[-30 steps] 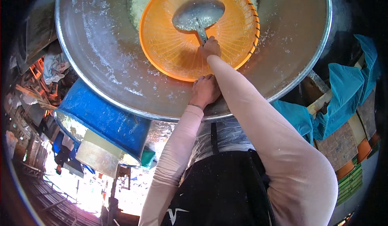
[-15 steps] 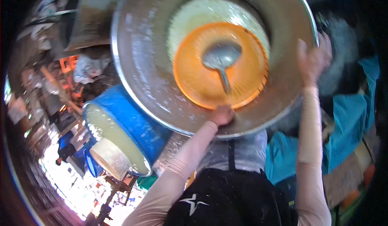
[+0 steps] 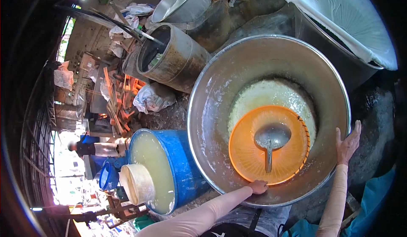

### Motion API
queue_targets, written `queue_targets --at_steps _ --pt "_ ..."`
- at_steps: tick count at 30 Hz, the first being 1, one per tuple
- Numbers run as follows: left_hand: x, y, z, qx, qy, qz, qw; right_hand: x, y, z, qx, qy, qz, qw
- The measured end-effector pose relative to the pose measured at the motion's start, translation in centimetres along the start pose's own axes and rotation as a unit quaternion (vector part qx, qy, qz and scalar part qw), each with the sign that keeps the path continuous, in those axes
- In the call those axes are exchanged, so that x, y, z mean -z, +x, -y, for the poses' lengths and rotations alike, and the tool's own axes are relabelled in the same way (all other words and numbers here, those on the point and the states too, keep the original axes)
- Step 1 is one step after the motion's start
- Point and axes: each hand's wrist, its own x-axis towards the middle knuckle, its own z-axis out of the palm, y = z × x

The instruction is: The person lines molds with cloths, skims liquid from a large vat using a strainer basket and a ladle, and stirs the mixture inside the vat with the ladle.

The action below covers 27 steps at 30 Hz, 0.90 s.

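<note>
A ladle lies in a basket, which sits inside a vat, toward its near side. Left of the vat stands a barrel; behind it, leftward, a drum, and rightward a cloth over what looks like a tub

Inside metal basin: left hand gripping orange colander, ladle lying in it; right hand resting at basin's rim.
</note>
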Motion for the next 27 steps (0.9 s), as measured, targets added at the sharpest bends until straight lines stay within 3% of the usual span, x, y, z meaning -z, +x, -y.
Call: queue_targets --at_steps 4,6,8,10,11,12,13,15,20,27 --pt "0.2 0.1 -0.1 -0.005 0.015 0.030 0.999 -0.1 0.1 -0.1 -0.001 -0.001 0.039 0.999" --pt "-1.9 2.0 1.7 -0.055 0.053 -0.051 0.996 -0.6 0.3 -0.8 0.031 -0.008 0.047 0.998" --pt "-0.2 1.3 0.8 -0.061 0.108 0.030 0.992 -1.2 0.4 -0.9 0.029 -0.039 0.057 0.997" --pt "-1.9 2.6 2.6 -0.191 0.104 -0.040 0.975 -2.5 -0.3 -2.5 0.013 -0.085 0.082 0.993" --pt "-0.1 1.5 1.0 -0.164 0.098 0.004 0.982 -3.1 -0.3 -3.4 0.041 -0.055 0.058 0.996" --pt "-1.8 3.0 2.8 -0.096 -0.009 -0.020 0.995 -1.3 0.1 -1.6 0.022 -0.036 0.098 0.994" --pt "0.9 1.1 0.5 -0.097 -0.016 0.003 0.995 -0.3 0.3 -0.6 -0.029 -0.027 0.131 0.991" --pt "1.1 1.0 0.2 -0.068 -0.012 0.030 0.997 0.5 -0.6 -0.4 -0.085 -0.021 0.174 0.981" --pt "1.4 1.3 -0.1 -0.042 0.017 0.057 0.997 0.2 -0.3 -1.1 -0.052 -0.005 0.150 0.987" --pt "1.1 2.3 -0.1 -0.020 0.054 0.096 0.994 0.9 0.1 -1.1 -0.080 -0.001 0.174 0.982"
